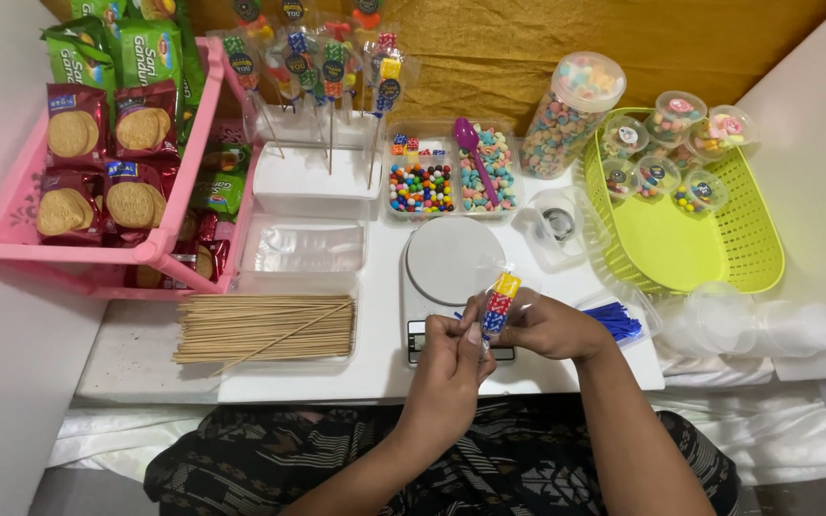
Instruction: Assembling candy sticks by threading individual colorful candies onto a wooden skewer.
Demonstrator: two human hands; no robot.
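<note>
Left hand [446,358] grip: fingertips pinched narrow on the lower end of a candy skewer [497,304] — stacked yellow, red and blue pieces inside a clear wrapper. Right hand [547,325] grip: closed on the same skewer from the other side, thumb and fingers pressed to the wrapper at mid-height. The skewer stands tilted, top leaning away from the person, held just above the near edge of the kitchen scale [451,260].

Positions below are taken from the scale, which sits on the white tabletop [289,377].

- Right of it, near the right hand: a bundle of blue twist ties [616,321]; further right, stacked clear cups [748,325].
- Behind it: a divided tray of candies [423,186] with a purple spoon [475,153] lying in it.
- Behind and right: a tall jar of pastel candies [566,115], then a green basket [719,239] with small filled cups at its far end.
- Left: a clear tub of plastic bags [303,250], and nearer the person a tray of wooden sticks [265,330].
- Behind and left: a white block [317,177] with finished skewers standing upright in it.
- Far left — a pink rack [97,250] of biscuit packets.
</note>
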